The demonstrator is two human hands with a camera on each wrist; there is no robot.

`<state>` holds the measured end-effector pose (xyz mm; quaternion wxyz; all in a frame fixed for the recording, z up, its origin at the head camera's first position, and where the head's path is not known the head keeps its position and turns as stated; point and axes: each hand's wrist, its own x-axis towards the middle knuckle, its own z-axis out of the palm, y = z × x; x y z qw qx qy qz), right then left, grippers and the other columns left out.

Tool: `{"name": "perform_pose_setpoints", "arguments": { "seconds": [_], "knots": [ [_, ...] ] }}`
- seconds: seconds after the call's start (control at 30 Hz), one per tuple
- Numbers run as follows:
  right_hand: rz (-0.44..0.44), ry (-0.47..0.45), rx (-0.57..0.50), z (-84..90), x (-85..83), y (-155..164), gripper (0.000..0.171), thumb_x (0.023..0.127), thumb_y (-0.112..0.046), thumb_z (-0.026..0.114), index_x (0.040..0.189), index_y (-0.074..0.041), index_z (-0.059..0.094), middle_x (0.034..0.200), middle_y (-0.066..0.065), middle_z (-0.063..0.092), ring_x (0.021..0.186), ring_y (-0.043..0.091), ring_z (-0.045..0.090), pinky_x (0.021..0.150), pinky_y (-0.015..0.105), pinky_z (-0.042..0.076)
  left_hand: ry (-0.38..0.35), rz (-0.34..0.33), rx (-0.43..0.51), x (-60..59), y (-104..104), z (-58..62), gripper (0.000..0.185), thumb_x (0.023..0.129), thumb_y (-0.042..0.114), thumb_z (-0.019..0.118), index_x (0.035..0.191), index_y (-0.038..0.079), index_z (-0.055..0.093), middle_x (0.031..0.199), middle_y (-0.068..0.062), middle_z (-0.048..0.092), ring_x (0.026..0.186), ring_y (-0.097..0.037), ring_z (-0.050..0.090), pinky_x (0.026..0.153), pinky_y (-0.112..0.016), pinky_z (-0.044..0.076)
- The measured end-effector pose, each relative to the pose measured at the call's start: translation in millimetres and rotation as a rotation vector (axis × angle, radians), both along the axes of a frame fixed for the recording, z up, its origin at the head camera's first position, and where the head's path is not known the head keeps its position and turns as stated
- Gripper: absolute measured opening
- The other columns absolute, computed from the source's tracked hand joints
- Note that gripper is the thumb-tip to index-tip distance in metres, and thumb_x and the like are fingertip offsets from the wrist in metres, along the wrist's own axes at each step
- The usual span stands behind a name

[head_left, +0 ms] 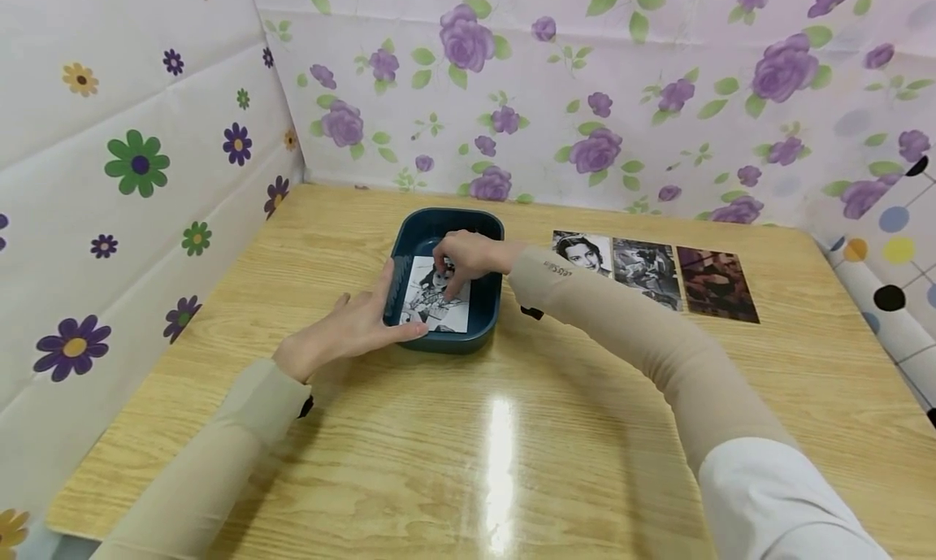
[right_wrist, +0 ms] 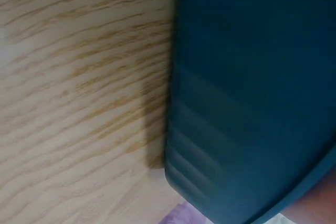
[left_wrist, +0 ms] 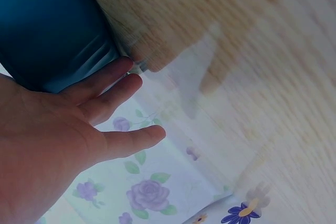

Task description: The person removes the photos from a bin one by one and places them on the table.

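Left hand (head_left: 349, 330) lies spread w/ straight fingers against the left wall of the blue tray (head_left: 483, 326), which sits mid-bench toward the back edge. Right hand (head_left: 465, 259) reaches into the tray, fingertips pinching the b/w photo (head_left: 431, 310) lying inside. Three photos (head_left: 653, 273) lie in a row on the bench (head_left: 512, 430) right of the tray; judging by that, one photo is in hand, and I see no others in the tray.

Wooden table (head_left: 512, 430) with blue tray (head_left: 483, 320), three photos (head_left: 651, 271) alongside.
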<state>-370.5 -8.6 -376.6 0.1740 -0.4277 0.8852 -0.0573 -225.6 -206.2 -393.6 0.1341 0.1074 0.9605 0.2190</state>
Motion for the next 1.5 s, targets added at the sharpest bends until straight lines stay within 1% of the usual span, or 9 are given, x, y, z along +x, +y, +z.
{"name": "perform_pose_setpoints", "arguments": {
  "seconds": [0.17, 0.33, 0.47, 0.7, 1.0, 1.1, 1.23, 1.33, 1.5],
  "knots": [
    [-0.027, 0.04, 0.026, -1.1, 2.3, 0, 0.047, 0.072, -0.044, 0.083, 0.101, -0.012, 0.065, 0.111, 0.006, 0.056, 0.098, 0.021, 0.049, 0.083, 0.034, 0.043, 0.004, 0.0, 0.003, 0.7, 1, 0.5, 0.121, 0.08, 0.079, 0.049, 0.152, 0.014, -0.022, 0.148, -0.028, 0.039, 0.136, -0.042, 0.042, 0.11, -0.073, 0.008],
    [-0.035, 0.111, 0.018, -2.9, 4.7, 0, 0.048, 0.07, -0.048, 0.084, 0.099, -0.015, 0.065, 0.11, 0.005, 0.056, 0.099, 0.024, 0.045, 0.085, 0.037, 0.038, -0.001, 0.004, 0.003, 1.5, 1, 0.9, 0.121, 0.079, 0.079, 0.05, 0.152, 0.015, -0.022, 0.149, -0.028, 0.039, 0.137, -0.042, 0.041, 0.11, -0.073, 0.008],
    [-0.048, 0.145, -0.035, -0.6, 7.6, 0, 0.042, 0.073, -0.041, 0.083, 0.099, -0.014, 0.064, 0.11, 0.007, 0.051, 0.098, 0.025, 0.043, 0.083, 0.037, 0.035, -0.012, 0.009, 0.004, 1.5, 1, -0.2, 0.121, 0.079, 0.08, 0.049, 0.152, 0.016, -0.023, 0.149, -0.027, 0.038, 0.137, -0.042, 0.04, 0.111, -0.072, 0.008],
    [-0.09, 0.01, -0.292, 26.7, 5.7, 6, 0.023, 0.083, -0.007, 0.073, 0.104, -0.004, 0.064, 0.113, 0.012, 0.054, 0.1, 0.022, 0.049, 0.09, 0.036, 0.045, -0.026, 0.01, -0.009, 1.7, 1, -1.8, 0.121, 0.079, 0.081, 0.049, 0.151, 0.018, -0.025, 0.146, -0.028, 0.043, 0.135, -0.045, 0.04, 0.111, -0.072, 0.009],
    [-0.21, -0.096, -0.497, 73.5, 1.1, 53, 0.024, 0.077, 0.0, 0.071, 0.101, -0.003, 0.067, 0.116, 0.012, 0.062, 0.116, 0.023, 0.052, 0.108, 0.038, 0.039, -0.031, 0.01, -0.009, 0.1, 0, -0.9, 0.121, 0.077, 0.082, 0.048, 0.151, 0.019, -0.025, 0.147, -0.027, 0.041, 0.137, -0.043, 0.04, 0.112, -0.071, 0.008],
    [-0.258, -0.148, -0.514, 79.6, 7.8, 80, 0.026, 0.077, 0.0, 0.071, 0.102, -0.004, 0.066, 0.117, 0.011, 0.058, 0.111, 0.024, 0.051, 0.101, 0.038, 0.042, -0.026, 0.01, -0.008, 0.4, 1, -0.6, 0.121, 0.077, 0.082, 0.049, 0.151, 0.02, -0.025, 0.147, -0.026, 0.042, 0.137, -0.042, 0.04, 0.111, -0.071, 0.008],
    [-0.313, -0.192, -0.488, 75.4, 21.7, 121, 0.025, 0.08, -0.003, 0.072, 0.103, -0.006, 0.065, 0.108, 0.01, 0.058, 0.09, 0.021, 0.053, 0.079, 0.033, 0.047, -0.021, 0.009, -0.004, 0.4, 1, -0.6, 0.122, 0.077, 0.081, 0.05, 0.151, 0.019, -0.025, 0.147, -0.026, 0.042, 0.137, -0.041, 0.04, 0.111, -0.071, 0.007],
    [-0.324, -0.208, -0.47, 63.4, 32.9, 150, 0.019, 0.084, -0.005, 0.07, 0.103, -0.008, 0.065, 0.098, 0.01, 0.06, 0.075, 0.019, 0.052, 0.067, 0.03, 0.047, -0.019, 0.01, -0.002, 0.1, 1, -0.6, 0.123, 0.077, 0.081, 0.05, 0.151, 0.018, -0.025, 0.148, -0.026, 0.04, 0.138, -0.042, 0.039, 0.112, -0.071, 0.006],
    [-0.315, -0.216, -0.46, 34.9, 48.9, 186, 0.013, 0.091, -0.008, 0.065, 0.103, -0.009, 0.066, 0.098, 0.011, 0.058, 0.068, 0.017, 0.044, 0.061, 0.027, 0.04, -0.016, 0.011, -0.004, -0.8, 0, 0.0, 0.123, 0.077, 0.082, 0.05, 0.151, 0.019, -0.026, 0.149, -0.027, 0.039, 0.138, -0.043, 0.038, 0.112, -0.071, 0.005]
  ]
}}
